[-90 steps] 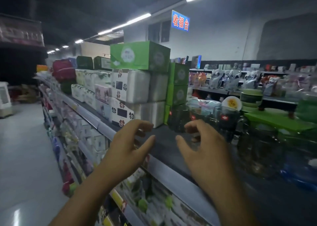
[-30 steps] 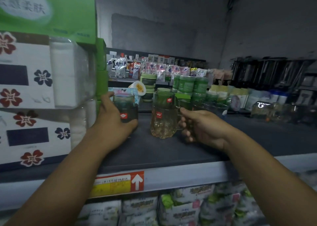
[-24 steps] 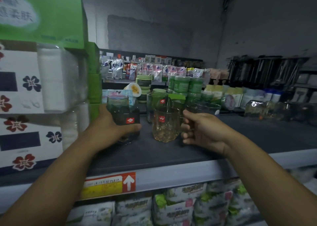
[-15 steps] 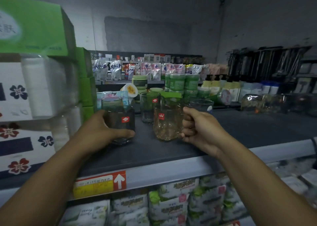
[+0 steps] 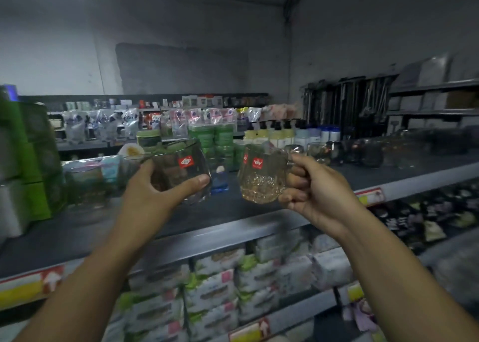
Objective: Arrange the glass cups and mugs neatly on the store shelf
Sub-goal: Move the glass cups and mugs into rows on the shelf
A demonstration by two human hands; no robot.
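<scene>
A: Glass cups and mugs, two of them, are off the shelf [image 5: 233, 235] right now. The left hand [image 5: 153, 188] has its grip wrapped around a smooth glass cup [image 5: 181, 171], thumb across the front, fingers behind, and the cup leans over to the right.

B: And the other one?

A: The right hand [image 5: 318, 191] grips a patterned glass mug [image 5: 261, 175] by its handle, fist closed tight through it. Both carry a red sticker and hang above the dark shelf top, near each other but apart.

B: What's around them?

A: More glassware [image 5: 344, 152] stands further right along the shelf, blurred. Another glass [image 5: 85, 181] sits to the left, beside the green boxes [image 5: 28, 160]. Green jars [image 5: 215, 139] and pump bottles [image 5: 274, 134] line up behind.

B: So what might go wrong?

A: I'd say the two pieces could knock together if the hands close in, and glass on glass chips easily. The tilted cup looks held only by its side wall, so a slack grip might let it slide out. Setting either down among that dim cluster on the right risks tipping a neighbour, since the light is poor.
</scene>
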